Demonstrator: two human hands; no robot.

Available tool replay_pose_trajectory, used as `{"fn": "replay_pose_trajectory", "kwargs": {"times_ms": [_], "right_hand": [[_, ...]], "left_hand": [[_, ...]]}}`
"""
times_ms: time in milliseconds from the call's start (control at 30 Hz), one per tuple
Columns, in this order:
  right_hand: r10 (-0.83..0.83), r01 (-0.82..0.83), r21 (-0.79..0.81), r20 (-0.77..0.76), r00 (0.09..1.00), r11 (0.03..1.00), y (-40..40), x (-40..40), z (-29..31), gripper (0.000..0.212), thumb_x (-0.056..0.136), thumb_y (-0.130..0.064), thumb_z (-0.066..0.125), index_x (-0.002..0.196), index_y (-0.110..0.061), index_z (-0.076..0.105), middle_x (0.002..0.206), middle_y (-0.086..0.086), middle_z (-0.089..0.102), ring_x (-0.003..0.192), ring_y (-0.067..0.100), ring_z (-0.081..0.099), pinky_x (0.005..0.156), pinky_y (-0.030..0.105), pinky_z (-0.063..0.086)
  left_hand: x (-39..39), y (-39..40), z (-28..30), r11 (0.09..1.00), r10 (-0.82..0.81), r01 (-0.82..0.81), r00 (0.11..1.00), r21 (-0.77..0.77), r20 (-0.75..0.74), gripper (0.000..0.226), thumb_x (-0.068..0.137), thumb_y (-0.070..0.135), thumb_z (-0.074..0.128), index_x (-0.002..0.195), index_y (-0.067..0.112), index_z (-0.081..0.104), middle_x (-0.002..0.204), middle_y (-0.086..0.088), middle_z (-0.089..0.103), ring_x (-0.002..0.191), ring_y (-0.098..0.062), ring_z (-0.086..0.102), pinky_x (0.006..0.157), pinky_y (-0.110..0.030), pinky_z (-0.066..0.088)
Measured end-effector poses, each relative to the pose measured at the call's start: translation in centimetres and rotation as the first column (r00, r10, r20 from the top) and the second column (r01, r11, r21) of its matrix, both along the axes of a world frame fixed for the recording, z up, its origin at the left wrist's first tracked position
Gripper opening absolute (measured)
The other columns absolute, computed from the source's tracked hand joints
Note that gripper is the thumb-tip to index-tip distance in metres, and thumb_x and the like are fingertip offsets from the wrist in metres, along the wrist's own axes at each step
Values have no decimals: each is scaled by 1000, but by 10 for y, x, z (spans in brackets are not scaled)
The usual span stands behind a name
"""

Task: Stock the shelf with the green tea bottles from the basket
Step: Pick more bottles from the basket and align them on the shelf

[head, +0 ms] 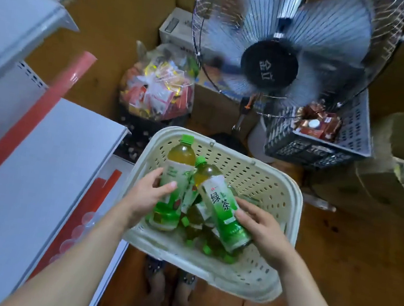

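Two green-capped plastic green tea bottles were gripped above a cream perforated plastic basket (256, 182). The left bottle (176, 175) was held upright, the left hand (147, 194) curled round its label, thumb in front. The right bottle (222, 208) was tilted, its lower body clasped by the right hand (260, 226). More bottles lay in the basket below; a white metal shelf (27, 182) stood just beside it.

wooden floor (350, 260) carries basket (268, 186), grey crate (323, 152), snack bag (158, 89).

Green-labelled bottles (224, 214); cream perforated basket (256, 182)
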State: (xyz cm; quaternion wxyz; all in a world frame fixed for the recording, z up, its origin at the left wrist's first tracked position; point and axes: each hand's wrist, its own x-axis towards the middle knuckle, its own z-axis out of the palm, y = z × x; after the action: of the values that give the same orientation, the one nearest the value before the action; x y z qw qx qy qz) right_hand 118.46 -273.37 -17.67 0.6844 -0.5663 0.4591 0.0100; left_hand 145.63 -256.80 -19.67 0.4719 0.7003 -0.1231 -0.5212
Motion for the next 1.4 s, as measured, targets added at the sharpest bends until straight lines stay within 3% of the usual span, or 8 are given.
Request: {"fn": "replay_pose_trajectory", "kwargs": {"times_ms": [233,433,567,733,867,1200,1300,1400], "right_hand": [[64,-64,-10,224,972,998,19,34,59,71,90,-41,86,151,-47,51,139,-10,75,130,18,71,105,42,61],[166,-125,-146,315,934,981,19,54,94,80,96,-26,79,163,-39,39,141,-10,74,130,17,71,107,42,59],[260,-183,-232,366,894,955,25,81,117,69,105,-2,66,151,-47,42,130,-18,77,120,8,74,90,24,61],[349,-224,-324,405,845,919,44,119,147,70,106,1,63,149,-50,41,132,-15,76,122,10,73,94,27,61],[368,-217,-349,459,809,912,66,152,166,70,105,-3,66,155,-47,42,134,0,76,119,22,76,90,34,64],[505,-241,-486,539,675,840,165,239,223,72,104,-2,68,148,-53,44,131,-7,76,120,22,75,92,44,66],[555,-242,-546,532,639,802,197,265,231,76,103,2,68,157,-43,39,131,0,76,119,24,75,98,49,64],[616,-273,-589,524,588,761,226,285,241,77,104,4,65,154,-48,38,130,-4,76,117,21,76,96,45,65]], "left_hand": [[-21,1,54,968,99,-138,977,-210,-187,58,97,36,76,151,32,56,143,0,72,135,-27,66,111,-52,54],[-18,12,110,892,247,-322,935,-318,-254,32,110,18,51,140,10,59,120,-15,78,93,-21,80,64,-29,62],[-20,19,146,849,311,-357,934,-390,-178,43,101,28,65,141,12,61,131,-19,76,114,-36,77,92,-50,65],[0,47,173,795,446,-456,887,-400,-123,48,104,41,64,144,15,60,134,-22,73,125,-43,71,111,-65,52],[20,82,204,771,458,-452,883,-450,-102,49,116,41,37,144,12,65,133,-21,74,122,-37,72,101,-50,59],[65,197,276,688,674,-470,697,-553,245,53,87,27,88,132,29,60,121,-1,76,107,-28,78,92,-59,65],[75,227,291,674,694,-451,658,-586,292,59,94,23,82,138,39,45,125,4,74,110,-16,77,82,-34,67],[78,256,305,655,711,-421,626,-627,322,59,97,41,67,150,39,41,133,9,73,124,-13,72,99,-36,62]]}}
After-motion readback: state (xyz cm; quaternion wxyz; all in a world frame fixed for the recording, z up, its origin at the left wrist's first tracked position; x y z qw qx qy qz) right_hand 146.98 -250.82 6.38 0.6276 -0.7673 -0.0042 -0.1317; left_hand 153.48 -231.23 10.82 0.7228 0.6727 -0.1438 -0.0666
